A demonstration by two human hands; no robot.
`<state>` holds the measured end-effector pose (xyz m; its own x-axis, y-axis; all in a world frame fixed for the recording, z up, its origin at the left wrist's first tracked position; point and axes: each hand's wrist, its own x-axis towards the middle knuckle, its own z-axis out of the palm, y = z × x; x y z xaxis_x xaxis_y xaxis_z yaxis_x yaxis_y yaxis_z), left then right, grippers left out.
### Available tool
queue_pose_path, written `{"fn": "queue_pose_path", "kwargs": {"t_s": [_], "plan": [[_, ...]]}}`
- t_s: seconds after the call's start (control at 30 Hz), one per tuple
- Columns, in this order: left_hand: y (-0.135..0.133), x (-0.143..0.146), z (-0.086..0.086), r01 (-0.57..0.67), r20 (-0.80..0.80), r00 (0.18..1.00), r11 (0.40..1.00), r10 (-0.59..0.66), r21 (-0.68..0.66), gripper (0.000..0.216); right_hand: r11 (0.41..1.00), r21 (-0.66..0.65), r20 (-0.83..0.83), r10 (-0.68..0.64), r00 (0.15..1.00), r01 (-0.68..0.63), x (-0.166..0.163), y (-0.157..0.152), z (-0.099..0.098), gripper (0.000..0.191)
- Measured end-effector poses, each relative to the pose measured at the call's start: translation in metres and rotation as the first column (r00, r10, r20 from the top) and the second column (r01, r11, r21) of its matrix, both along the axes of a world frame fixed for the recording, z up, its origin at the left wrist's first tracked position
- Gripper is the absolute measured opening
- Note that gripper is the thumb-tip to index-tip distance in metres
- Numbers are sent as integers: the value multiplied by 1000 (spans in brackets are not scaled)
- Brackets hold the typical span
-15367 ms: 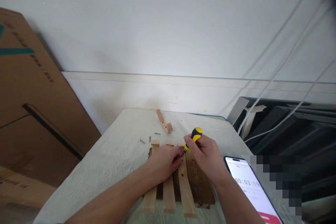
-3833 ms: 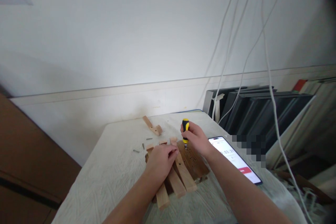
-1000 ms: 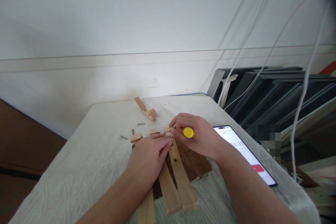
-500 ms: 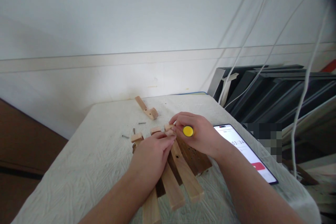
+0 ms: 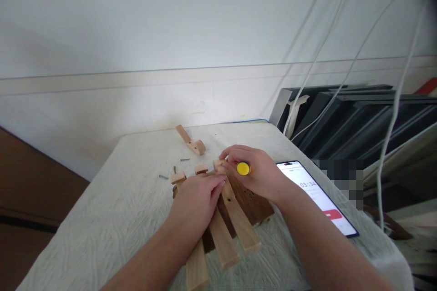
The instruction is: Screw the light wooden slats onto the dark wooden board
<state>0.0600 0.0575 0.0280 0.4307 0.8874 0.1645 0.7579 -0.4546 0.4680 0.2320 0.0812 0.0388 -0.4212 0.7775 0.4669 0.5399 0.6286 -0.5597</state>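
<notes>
My right hand [image 5: 254,170] is closed around what looks like a screwdriver, whose round yellow handle end [image 5: 243,168] faces me; its shaft is hidden. The fingertips rest by the block-topped far end of the right wooden piece [image 5: 235,211]. My left hand [image 5: 196,195] lies over the middle wooden piece [image 5: 223,241] and the left wooden piece [image 5: 197,266], its fingers pressed together at the right piece's upper part. These pale pieces lie fanned across a darker brown board [image 5: 254,200] dotted with small holes. What sits between the fingertips is hidden.
Another pale wooden piece [image 5: 191,141] lies beyond my hands. Several screws [image 5: 185,159] are scattered at the left on the cloth-covered table [image 5: 102,218]. A phone [image 5: 319,195] showing a timer lies right of my right forearm. White cables [image 5: 392,122] hang in front of dark panels [image 5: 341,118].
Both hands keep their places at the right wooden piece. The yellow handle end has shifted very slightly left and up, and the view has moved a little.
</notes>
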Motion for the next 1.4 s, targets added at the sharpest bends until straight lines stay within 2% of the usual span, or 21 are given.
{"fn": "queue_pose_path", "kwargs": {"t_s": [0.3, 0.5, 0.57, 0.67, 0.8, 1.27, 1.4], "plan": [[3, 0, -1, 29, 39, 999, 1000, -29, -3, 28, 1000, -16, 11, 4, 1000, -4, 1, 2, -1, 10], [2, -1, 0, 29, 14, 999, 1000, -29, 0, 31, 999, -31, -52, 13, 999, -14, 2, 3, -3, 9], [2, -1, 0, 27, 21, 999, 1000, -27, -4, 31, 995, -52, -10, -81, 997, 81, 4, 4, -4, 14], [2, -2, -1, 23, 22, 999, 1000, -23, -3, 33, 963, -79, 193, -240, 952, 259, 6, 6, -7, 26], [2, -2, -2, 35, 35, 999, 999, -35, -5, 32, 950, -91, 433, -231, 871, 298, 6, 8, -10, 20], [4, -2, 0, 93, 15, 996, 995, -93, -26, 31, 931, -22, 533, -297, 792, 365, 5, 6, -9, 14], [4, -2, 1, 94, 5, 996, 995, -94, -16, 31, 904, -20, 473, -368, 800, 427, 6, 5, -6, 12]]}}
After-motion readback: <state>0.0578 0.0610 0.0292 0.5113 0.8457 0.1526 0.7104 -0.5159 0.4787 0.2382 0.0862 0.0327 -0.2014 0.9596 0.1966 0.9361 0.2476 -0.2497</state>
